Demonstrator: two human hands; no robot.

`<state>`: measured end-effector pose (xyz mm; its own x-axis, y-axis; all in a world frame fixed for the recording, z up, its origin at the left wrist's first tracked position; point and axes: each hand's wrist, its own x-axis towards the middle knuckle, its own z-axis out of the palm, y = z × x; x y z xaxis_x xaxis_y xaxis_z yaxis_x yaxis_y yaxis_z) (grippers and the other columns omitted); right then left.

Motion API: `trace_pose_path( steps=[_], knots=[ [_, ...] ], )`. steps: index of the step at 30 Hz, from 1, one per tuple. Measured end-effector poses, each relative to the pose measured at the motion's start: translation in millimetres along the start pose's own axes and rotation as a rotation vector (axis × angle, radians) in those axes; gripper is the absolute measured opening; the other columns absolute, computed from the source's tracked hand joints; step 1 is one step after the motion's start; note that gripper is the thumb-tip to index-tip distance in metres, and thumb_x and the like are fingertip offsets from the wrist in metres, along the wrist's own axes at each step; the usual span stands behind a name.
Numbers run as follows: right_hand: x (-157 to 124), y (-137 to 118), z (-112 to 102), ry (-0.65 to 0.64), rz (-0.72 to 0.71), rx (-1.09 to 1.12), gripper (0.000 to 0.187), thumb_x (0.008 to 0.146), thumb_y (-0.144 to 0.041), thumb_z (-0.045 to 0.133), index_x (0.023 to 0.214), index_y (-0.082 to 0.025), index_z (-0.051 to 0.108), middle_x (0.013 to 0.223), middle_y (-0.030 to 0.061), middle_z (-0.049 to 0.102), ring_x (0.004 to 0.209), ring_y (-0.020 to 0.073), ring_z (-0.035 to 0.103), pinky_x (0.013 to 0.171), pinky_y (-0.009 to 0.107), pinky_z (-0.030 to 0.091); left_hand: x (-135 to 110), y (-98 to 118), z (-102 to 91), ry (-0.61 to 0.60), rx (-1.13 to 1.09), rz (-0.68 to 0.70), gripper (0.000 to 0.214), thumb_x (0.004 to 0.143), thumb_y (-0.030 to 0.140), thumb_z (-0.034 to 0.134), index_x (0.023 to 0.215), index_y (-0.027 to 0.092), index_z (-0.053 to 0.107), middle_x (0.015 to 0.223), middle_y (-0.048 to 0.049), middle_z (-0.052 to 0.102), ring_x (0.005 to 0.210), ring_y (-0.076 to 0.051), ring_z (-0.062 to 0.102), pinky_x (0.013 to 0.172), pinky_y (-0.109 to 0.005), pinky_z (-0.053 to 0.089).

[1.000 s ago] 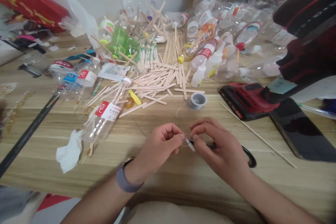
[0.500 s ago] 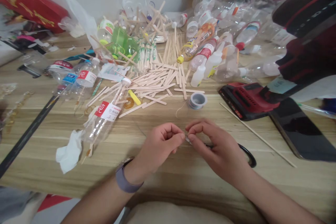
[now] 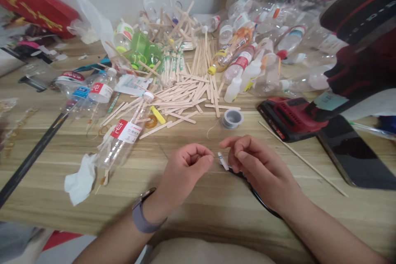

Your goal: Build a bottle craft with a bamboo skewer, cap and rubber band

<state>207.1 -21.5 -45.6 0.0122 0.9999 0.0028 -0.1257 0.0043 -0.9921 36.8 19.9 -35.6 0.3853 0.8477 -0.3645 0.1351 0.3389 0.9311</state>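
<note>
My left hand [image 3: 185,169], a watch on its wrist, rests on the wooden table [image 3: 192,210] with thumb and forefinger pinched together; what they pinch is too thin to make out. My right hand [image 3: 262,169] lies just to its right, fingers curled over small black-handled scissors [image 3: 223,161]. The scissors' pale tip pokes out toward the left hand, and a black handle loop shows under the wrist. A small gap separates the two hands. A grey spool of thread [image 3: 232,118] sits just beyond them.
A heap of flat wooden sticks [image 3: 182,99] and thin skewers lies behind, among several plastic bottles [image 3: 122,136]. A red and black tool [image 3: 287,117], a dark phone [image 3: 355,152] and a long skewer [image 3: 303,161] lie to the right. Crumpled tissue [image 3: 80,179] is at left.
The hands, fingertips touching before, have drawn slightly apart. My right hand turned, and the scissors' black handle loop swung from its right side to under the wrist.
</note>
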Motion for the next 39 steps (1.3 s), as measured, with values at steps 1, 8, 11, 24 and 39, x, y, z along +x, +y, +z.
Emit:
trace_pose_path(
  steps=[1,8,11,24,39],
  knots=[
    [0,1,0,-0.020,0.016,0.062,0.016,0.093,-0.027,0.049,0.078,-0.024,0.051,0.082,-0.0001,0.061,0.058,0.0110,0.050,0.060,0.028,0.047,0,0,0.4,0.000,0.003,-0.001,0.015,0.078,0.031,0.062,0.074,0.017,0.062,0.054,0.0067,0.041,0.049,-0.006,0.030,0.044,-0.019,0.021],
    [-1,3,4,-0.081,-0.013,0.070,0.019,0.096,-0.026,0.044,0.078,-0.022,0.048,0.076,-0.0018,0.052,0.062,0.0113,0.049,0.058,0.026,0.041,-3,4,1.2,-0.064,0.063,-0.027,0.011,0.078,0.025,0.056,0.078,0.017,0.064,0.052,0.0074,0.040,0.047,-0.007,0.028,0.044,-0.020,0.021],
    [-2,-1,6,-0.064,-0.059,-0.083,0.021,0.096,-0.027,0.042,0.076,-0.023,0.046,0.073,-0.0013,0.051,0.062,0.0125,0.049,0.058,0.027,0.042,-3,6,0.9,-0.062,0.082,-0.026,0.012,0.080,0.026,0.054,0.079,0.018,0.063,0.051,0.0083,0.037,0.047,-0.007,0.026,0.044,-0.021,0.021],
    [0,-3,2,-0.018,-0.189,-0.395,0.022,0.095,-0.022,0.037,0.075,-0.024,0.044,0.068,-0.0005,0.054,0.060,0.0149,0.052,0.056,0.029,0.044,1,4,0.0,-0.071,0.078,-0.052,0.015,0.081,0.030,0.056,0.081,0.017,0.063,0.053,0.0084,0.040,0.047,-0.007,0.028,0.044,-0.021,0.020],
    [3,1,-1,0.085,-0.267,-0.631,0.012,0.091,-0.019,0.044,0.082,-0.025,0.049,0.082,0.0040,0.066,0.075,0.0189,0.065,0.064,0.031,0.052,10,4,-5.8,-0.187,-0.415,-0.257,0.023,0.074,0.034,0.069,0.069,0.018,0.052,0.045,0.0127,0.021,0.043,-0.005,0.011,0.040,-0.019,0.010]
  ],
)
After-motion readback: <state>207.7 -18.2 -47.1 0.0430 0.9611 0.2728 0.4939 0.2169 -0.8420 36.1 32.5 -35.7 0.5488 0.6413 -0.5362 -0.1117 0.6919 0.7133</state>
